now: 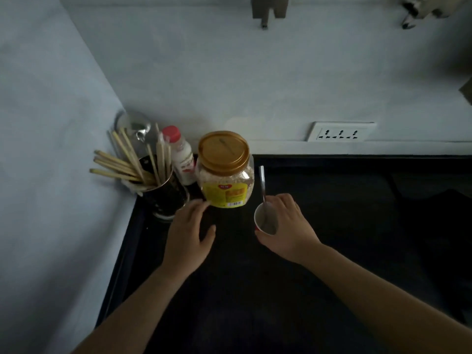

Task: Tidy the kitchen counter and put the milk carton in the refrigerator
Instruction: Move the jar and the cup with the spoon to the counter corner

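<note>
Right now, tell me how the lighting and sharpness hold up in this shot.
Head view: dim; the black counter swallows detail, the pale wall is evenly lit; the left hand smears slightly by the jar; the cup in the right hand reads clearer; wide-angle bends the counter edge.

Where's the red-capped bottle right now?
Head view, back left corner of the counter: the red-capped bottle stands between the chopstick holder and the gold-lidded jar.

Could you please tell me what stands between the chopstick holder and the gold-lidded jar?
In the head view, a red-capped white bottle stands between the chopstick holder and the jar, slightly nearer the wall.
</note>
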`<state>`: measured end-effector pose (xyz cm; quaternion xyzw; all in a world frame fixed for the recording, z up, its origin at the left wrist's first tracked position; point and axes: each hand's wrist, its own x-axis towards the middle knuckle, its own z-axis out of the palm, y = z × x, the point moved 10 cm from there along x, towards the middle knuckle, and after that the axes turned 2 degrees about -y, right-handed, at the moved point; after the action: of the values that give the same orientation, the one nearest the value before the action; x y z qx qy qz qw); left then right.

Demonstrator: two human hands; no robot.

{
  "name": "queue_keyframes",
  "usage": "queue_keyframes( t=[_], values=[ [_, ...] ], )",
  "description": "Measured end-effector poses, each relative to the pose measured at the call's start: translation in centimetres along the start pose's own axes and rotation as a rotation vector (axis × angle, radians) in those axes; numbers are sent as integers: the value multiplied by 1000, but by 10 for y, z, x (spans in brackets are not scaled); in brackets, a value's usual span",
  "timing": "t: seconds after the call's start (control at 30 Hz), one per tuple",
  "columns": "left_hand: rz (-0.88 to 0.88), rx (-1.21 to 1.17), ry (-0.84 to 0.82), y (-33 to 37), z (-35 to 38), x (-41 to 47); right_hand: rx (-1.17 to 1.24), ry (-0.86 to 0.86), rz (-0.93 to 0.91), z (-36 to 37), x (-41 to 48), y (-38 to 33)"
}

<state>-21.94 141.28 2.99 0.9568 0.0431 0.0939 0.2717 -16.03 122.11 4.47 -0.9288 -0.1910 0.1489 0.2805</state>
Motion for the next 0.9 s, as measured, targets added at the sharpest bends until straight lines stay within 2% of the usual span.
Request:
queue_keyframes(
  t=[0.17,0.3,0.47,0.7,0.9],
  values=[
    [-148,224,-341,-50,71,-34,14,-53,-58,34,14,-17],
    [-191,288,-442,-63,96,-49,-26,-109,-82,55,27,-23],
    [-181,347,-407,-66,98,-54,-65,-173,-97,76,45,-27],
    [-132,307,-382,-67,94,-47,-29,-152,-133,81,60,-33],
    [-152,-40,-187,-53,43,3,42,-142,-115,82,54,-21]
  ],
)
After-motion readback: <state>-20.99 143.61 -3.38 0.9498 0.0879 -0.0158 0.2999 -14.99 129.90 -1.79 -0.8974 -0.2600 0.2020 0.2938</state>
